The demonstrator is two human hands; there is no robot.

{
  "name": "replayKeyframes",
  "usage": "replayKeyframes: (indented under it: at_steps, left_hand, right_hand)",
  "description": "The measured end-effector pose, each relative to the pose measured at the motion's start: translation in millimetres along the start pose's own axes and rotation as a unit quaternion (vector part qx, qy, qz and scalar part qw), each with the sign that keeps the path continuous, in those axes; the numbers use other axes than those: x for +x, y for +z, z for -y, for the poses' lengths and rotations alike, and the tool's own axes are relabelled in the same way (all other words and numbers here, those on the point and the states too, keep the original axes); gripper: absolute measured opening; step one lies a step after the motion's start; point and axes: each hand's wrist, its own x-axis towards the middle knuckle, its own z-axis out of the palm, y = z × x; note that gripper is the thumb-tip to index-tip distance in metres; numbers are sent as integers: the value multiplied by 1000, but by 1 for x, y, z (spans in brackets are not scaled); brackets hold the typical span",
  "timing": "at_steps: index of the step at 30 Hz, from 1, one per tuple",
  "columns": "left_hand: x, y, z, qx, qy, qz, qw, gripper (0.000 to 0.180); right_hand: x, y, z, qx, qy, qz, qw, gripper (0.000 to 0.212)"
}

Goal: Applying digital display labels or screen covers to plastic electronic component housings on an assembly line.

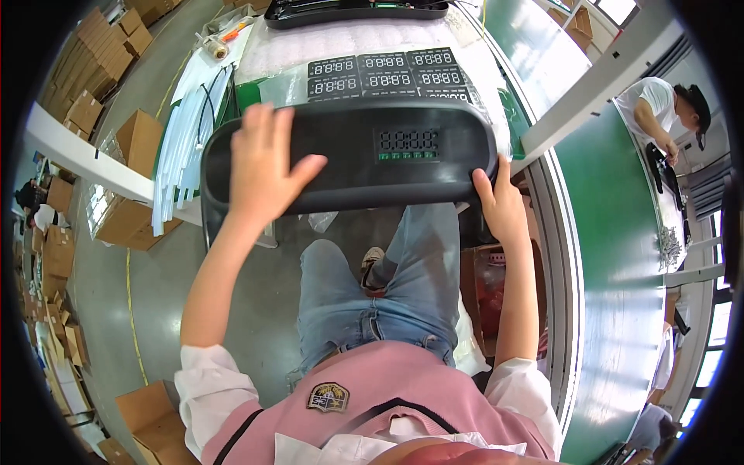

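A long black plastic housing (333, 147) with rounded ends stands at the near edge of the bench, its smooth face turned up toward me. Segmented digits show in a window (408, 145) right of its middle, with a row of small green marks beneath. My left hand (267, 159) lies on the left part of that face, fingers stretched out and thumb apart, slightly blurred. At the right end, my right hand (500, 201) grips the rim, thumb on the face side and fingers at the edge. Just beyond the housing, black display panels (364, 71) with white digits lie in rows.
Another black housing (356, 12) lies at the bench's far end. Pale strips (186, 147) and a dark cable hang by the left edge, near a tape roll (217, 49). Cardboard boxes stand on the left floor. A co-worker (659, 108) works at the green bench on the right.
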Motion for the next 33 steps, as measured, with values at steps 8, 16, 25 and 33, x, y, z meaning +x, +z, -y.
replayKeyframes:
  at_steps: [8, 16, 25, 33]
  left_hand:
    - [135, 50, -89, -93, 106, 257, 956, 73]
    - [131, 73, -87, -174, 85, 82, 978, 69]
    - [133, 74, -76, -218, 55, 86, 971, 74]
    - [133, 83, -77, -181, 35, 52, 981, 85]
  right_hand:
    - [27, -48, 49, -244, -6, 77, 967, 58]
    - [206, 13, 59, 21, -438, 24, 899, 64]
    - [240, 42, 58, 37, -393, 147, 907, 70]
    - [246, 42, 65, -6, -422, 139, 896, 63]
